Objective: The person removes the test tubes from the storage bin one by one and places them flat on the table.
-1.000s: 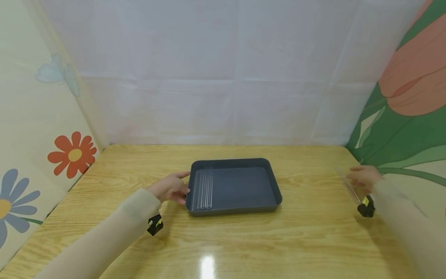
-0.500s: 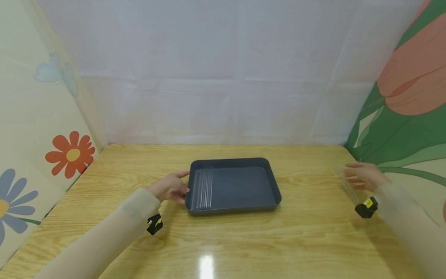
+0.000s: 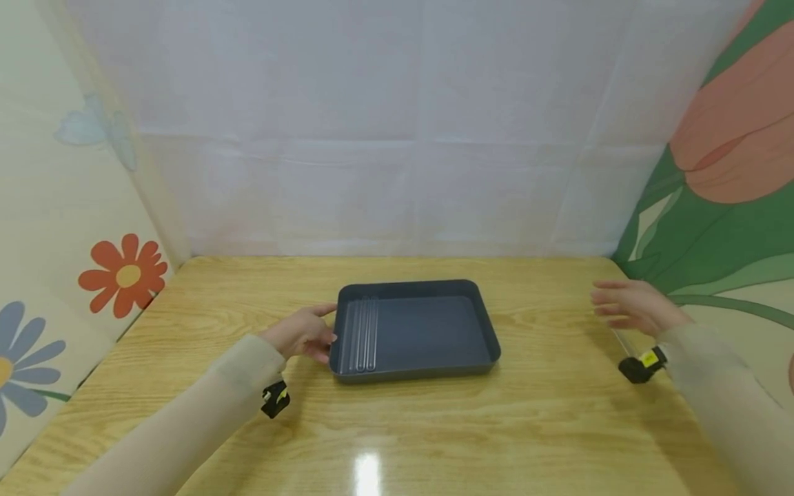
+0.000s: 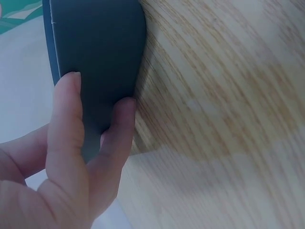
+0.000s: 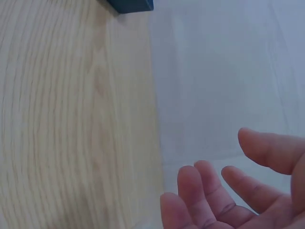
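Observation:
A dark grey rectangular tray (image 3: 428, 334) sits mid-table. Several clear, thin rods (image 3: 366, 335) lie side by side along its left end. My left hand (image 3: 302, 335) is at the tray's left side; in the left wrist view two fingertips (image 4: 125, 106) touch the outer wall. Far to the right, my right hand (image 3: 635, 306) hovers with fingers spread and nothing between them, as the right wrist view also shows. Beneath it another clear thin rod (image 3: 622, 342) lies on the table, its far part hidden by the hand.
The wood-grain table (image 3: 397, 427) ends at a white cloth backdrop (image 3: 397, 138). Printed flower panels stand at both sides, with a red flower (image 3: 128, 275) on the left and a pink tulip (image 3: 732, 138) on the right. Black cameras (image 3: 642, 365) are strapped under the wrists.
My right hand has moved left and slightly farther away, over the single rod, with its fingers now extended. My left hand, the tray and the rods in it have stayed put.

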`<move>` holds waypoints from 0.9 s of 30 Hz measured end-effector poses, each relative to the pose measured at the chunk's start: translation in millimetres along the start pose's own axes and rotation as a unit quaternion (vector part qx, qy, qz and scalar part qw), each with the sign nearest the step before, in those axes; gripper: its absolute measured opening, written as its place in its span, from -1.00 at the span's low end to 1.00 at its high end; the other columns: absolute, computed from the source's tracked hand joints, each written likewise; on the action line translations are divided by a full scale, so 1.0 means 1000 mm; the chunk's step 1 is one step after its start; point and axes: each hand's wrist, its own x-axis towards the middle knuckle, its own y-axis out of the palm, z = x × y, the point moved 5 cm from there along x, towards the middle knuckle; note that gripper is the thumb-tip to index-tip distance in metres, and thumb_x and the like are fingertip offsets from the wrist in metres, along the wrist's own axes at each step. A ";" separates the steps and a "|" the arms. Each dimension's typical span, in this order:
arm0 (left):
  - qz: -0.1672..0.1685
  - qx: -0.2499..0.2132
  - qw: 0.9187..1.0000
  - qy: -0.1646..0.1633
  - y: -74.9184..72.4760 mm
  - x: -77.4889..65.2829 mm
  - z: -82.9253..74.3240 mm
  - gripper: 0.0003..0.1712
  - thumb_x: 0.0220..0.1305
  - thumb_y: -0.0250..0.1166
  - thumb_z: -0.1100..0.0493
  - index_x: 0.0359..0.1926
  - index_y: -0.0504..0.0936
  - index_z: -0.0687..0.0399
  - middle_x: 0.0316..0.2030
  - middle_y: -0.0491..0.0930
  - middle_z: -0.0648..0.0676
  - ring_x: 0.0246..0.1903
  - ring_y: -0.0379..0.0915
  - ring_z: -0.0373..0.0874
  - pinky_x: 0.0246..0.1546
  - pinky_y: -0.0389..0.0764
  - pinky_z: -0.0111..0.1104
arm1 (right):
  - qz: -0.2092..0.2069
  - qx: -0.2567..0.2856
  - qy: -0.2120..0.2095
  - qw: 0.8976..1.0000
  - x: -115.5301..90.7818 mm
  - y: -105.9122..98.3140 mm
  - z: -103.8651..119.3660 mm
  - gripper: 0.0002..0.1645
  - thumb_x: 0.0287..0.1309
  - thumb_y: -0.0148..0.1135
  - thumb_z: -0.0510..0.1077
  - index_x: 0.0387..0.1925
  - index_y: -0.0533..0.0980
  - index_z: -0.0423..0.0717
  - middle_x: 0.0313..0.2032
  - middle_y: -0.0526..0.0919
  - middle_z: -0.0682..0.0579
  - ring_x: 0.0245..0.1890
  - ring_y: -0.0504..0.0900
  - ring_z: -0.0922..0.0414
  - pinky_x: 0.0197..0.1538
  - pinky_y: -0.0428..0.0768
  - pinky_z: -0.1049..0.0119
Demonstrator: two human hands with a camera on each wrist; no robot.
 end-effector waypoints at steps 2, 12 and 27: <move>0.000 0.006 1.000 0.001 -0.001 -0.001 0.000 -0.08 0.24 0.00 0.63 0.53 -0.12 0.14 -0.11 0.51 0.36 -0.48 0.56 -0.05 -0.59 0.66 -0.36 | 0.005 0.005 -0.008 1.000 -0.001 0.004 0.005 -0.09 0.44 0.00 -0.02 0.46 -0.22 -0.44 0.23 0.34 -0.18 -0.19 0.54 0.37 -0.02 0.61 0.24; 0.004 0.019 1.000 0.013 -0.002 0.000 0.001 -0.09 0.25 0.01 0.61 0.53 -0.14 0.16 -0.16 0.53 0.34 -0.48 0.55 -0.07 -0.57 0.67 -0.36 | 0.039 0.020 -0.021 0.999 -0.002 0.025 0.022 -0.12 0.46 -0.04 -0.02 0.47 -0.21 -0.42 0.29 0.27 -0.24 -0.10 0.52 0.32 0.08 0.56 0.17; 0.002 0.018 1.000 0.008 -0.001 -0.002 0.000 -0.07 0.25 0.01 0.61 0.54 -0.15 0.13 -0.12 0.50 0.36 -0.52 0.51 -0.09 -0.59 0.65 -0.38 | 0.070 0.051 -0.015 0.996 0.000 0.052 0.042 -0.12 0.44 0.00 0.00 0.47 -0.15 -0.38 0.10 0.47 -0.10 -0.07 0.55 0.21 0.12 0.54 0.09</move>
